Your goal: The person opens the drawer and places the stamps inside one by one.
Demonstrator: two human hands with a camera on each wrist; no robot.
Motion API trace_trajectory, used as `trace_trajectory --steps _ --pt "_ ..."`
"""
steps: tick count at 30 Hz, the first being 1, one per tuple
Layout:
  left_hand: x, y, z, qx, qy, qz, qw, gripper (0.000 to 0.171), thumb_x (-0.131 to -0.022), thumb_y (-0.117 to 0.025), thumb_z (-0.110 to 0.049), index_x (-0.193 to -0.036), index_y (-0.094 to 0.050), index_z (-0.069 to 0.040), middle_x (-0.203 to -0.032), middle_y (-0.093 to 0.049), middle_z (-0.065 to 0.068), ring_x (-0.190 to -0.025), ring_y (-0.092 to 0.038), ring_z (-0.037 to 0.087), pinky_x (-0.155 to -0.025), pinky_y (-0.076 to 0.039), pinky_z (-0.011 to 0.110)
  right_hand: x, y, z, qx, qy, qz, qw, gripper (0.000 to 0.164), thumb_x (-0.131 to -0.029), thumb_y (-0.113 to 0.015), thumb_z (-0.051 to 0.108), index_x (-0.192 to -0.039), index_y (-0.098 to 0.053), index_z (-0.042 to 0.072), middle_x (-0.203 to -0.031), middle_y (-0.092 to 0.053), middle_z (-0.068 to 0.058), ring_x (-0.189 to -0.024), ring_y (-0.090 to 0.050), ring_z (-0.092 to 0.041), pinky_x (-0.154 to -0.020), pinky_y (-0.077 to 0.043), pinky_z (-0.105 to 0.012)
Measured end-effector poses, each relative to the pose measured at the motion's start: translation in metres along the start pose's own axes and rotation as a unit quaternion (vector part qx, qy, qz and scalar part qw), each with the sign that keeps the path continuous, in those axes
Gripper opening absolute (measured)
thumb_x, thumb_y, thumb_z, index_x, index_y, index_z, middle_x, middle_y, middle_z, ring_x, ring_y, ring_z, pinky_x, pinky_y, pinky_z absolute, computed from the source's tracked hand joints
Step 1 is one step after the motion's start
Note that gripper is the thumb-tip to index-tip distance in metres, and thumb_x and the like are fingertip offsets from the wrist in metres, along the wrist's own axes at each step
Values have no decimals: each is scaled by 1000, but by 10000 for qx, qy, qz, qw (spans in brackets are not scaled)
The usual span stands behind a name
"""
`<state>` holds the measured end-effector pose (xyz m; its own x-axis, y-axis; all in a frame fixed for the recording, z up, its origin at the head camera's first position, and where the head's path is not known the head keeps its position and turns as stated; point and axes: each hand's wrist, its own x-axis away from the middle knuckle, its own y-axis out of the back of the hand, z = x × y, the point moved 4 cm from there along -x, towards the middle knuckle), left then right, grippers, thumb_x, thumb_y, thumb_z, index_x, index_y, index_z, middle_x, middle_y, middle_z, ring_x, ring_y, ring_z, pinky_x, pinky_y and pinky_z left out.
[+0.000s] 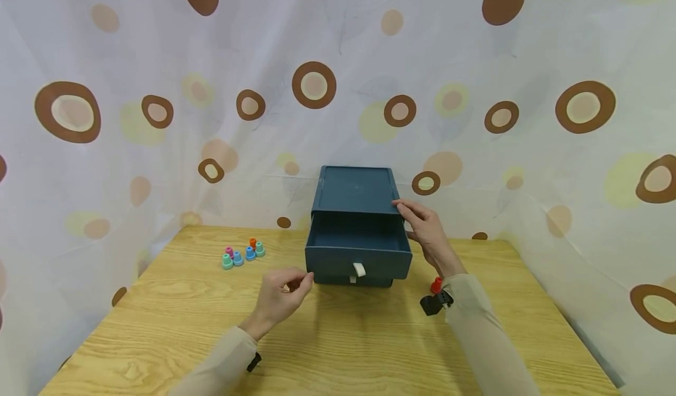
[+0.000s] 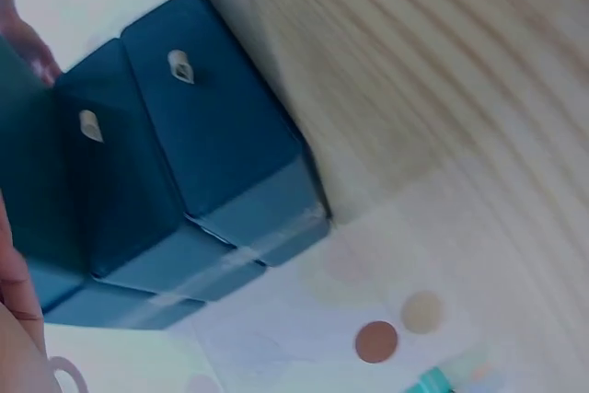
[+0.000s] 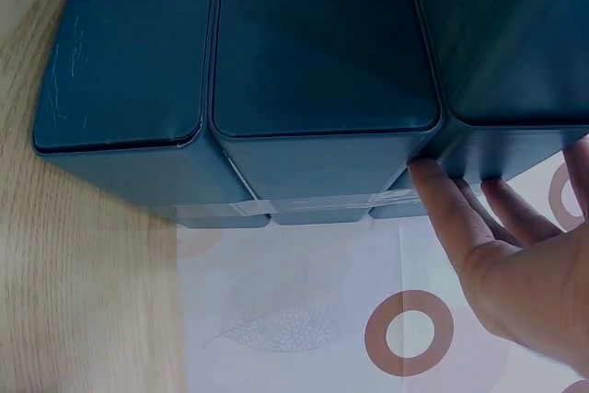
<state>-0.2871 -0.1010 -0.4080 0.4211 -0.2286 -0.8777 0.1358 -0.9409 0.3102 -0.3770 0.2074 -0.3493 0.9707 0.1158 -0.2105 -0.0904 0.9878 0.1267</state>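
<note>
A dark blue drawer cabinet (image 1: 356,188) stands at the middle of the table, its top drawer (image 1: 330,261) pulled out; the part of its inside that shows is bare. White tabs (image 2: 181,66) serve as pulls on the drawer fronts. My right hand (image 1: 429,234) steadies the cabinet's right side, fingers fairly straight, one tip at the top edge. In the right wrist view its fingertips (image 3: 425,172) touch the side wall. My left hand (image 1: 280,295) hovers by the top drawer's lower left front corner, fingers loosely curled, thumb tip right at that corner.
Several small coloured cone-shaped pegs (image 1: 238,259) are grouped on the wooden table (image 1: 158,314) left of the cabinet. One red peg (image 1: 436,284) stands at the right, close to my right wrist. A patterned sheet (image 1: 348,50) hangs behind and at both sides.
</note>
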Motion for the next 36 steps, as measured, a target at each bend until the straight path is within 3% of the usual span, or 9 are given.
trace_trajectory --steps 5,11,19,27,31,36 --pt "4 10 14 -237 337 -158 9990 27 -83 -66 7 -64 -65 -12 -51 -54 -2 -49 -39 -4 -45 -36 11 0 0 0 40 -14 -10 10000 52 -100 -54 42 -138 -54 7 -154 -39 -13 -145 -31 -32 -110 -32 -63" --pt "6 21 27 -323 1020 -332 9937 39 -84 -64 11 -54 -54 -12 -45 -41 -3 -47 -28 -8 -43 -24 11 1 1 0 24 -22 9 10000 53 -100 -53 42 -140 -52 6 -155 -38 -13 -145 -31 -32 -110 -32 -62" --pt "-8 47 16 -379 2163 -301 9751 35 -91 -60 6 -59 -61 -7 -46 -46 3 -44 -32 -2 -41 -30 19 1 1 0 25 6 -5 10000 53 -100 -53 42 -139 -53 6 -155 -39 -12 -145 -31 -31 -110 -32 -64" --pt "11 71 64 -16 2991 -361 9535 39 -97 -60 -8 -59 -58 -5 -49 -50 7 -42 -36 8 -42 -31 25 0 -4 0 -6 -18 35 10000 51 -101 -54 40 -138 -54 6 -154 -40 -11 -145 -31 -30 -110 -31 -64" --pt "15 78 81 116 3495 -111 9368 37 -99 -61 -22 -67 -62 -3 -54 -54 5 -45 -46 20 -46 -39 26 0 -4 -1 3 -12 48 10000 51 -102 -52 39 -139 -52 4 -154 -40 -11 -146 -31 -30 -110 -31 -64" --pt "19 84 98 113 4373 183 8990 34 -98 -60 -34 -86 -69 -4 -70 -64 8 -67 -61 37 -51 -45 26 -1 0 0 60 -35 20 10000 52 -101 -53 40 -140 -52 5 -154 -39 -12 -146 -30 -30 -110 -31 -63"
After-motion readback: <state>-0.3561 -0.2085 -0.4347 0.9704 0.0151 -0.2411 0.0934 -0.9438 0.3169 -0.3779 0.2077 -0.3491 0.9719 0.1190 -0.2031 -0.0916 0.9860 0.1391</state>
